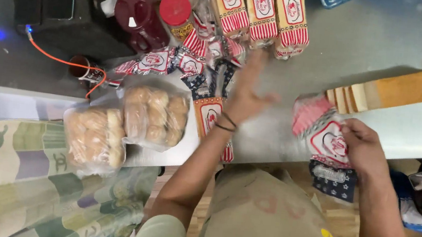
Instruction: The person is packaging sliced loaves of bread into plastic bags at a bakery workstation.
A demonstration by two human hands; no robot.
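Head view: the left hand [246, 93] is spread flat and blurred over the grey tabletop [382, 32], its grip wide open and empty, hovering just past a flat empty bread wrapper [210, 114] at its seven o'clock. The right hand [363, 148] has its grip pinched on the mouth of a red-and-white bread bag [327, 135], which lies at the tabletop's near edge. At the bag's two o'clock lies a row of bread slices [394, 90] — unwrapped, tipped on their side.

Risk, as I judge it: the bag hangs partly off the edge, so a loose pinch could let it slide to the floor; a sweeping left hand could knock the slices apart.

Two bags of buns [125, 118] sit at nine o'clock. Motion blur hides the left fingers, and whether the held bag has anything in it cannot be told.
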